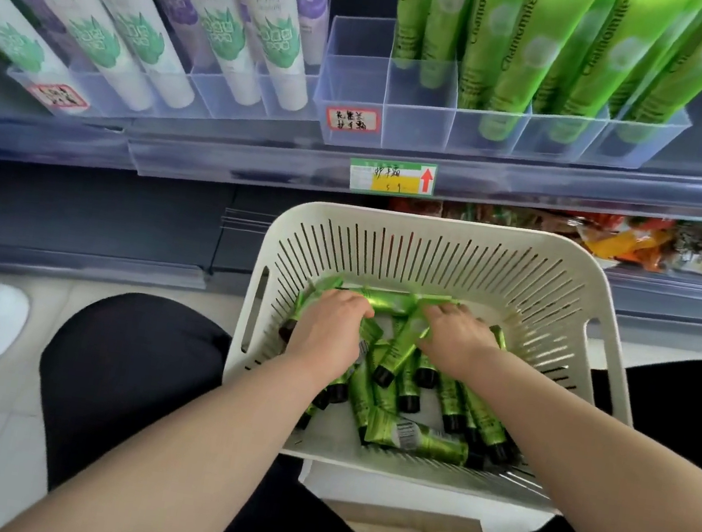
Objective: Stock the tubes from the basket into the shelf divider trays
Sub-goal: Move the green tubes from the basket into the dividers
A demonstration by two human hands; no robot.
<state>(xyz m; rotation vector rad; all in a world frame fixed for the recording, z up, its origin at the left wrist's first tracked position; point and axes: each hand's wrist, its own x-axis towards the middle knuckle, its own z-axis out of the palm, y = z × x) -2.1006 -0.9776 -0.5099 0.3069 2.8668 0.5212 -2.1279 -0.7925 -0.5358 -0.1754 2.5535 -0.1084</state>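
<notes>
Tubes (419,440) in basket (435,237), both hands (328,330) in it, shelf divider trays (417,116) behind

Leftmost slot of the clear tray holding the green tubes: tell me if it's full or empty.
Empty. The leftmost slot shows only clear walls and its red-bordered label; green tubes stand in slots further right.

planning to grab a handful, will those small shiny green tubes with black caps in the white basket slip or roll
The small glossy green tubes look slick, so probably slippery in a bunch. Their flat crimped ends likely stop rolling. Heaped in the white slotted basket, they seem light.
</notes>
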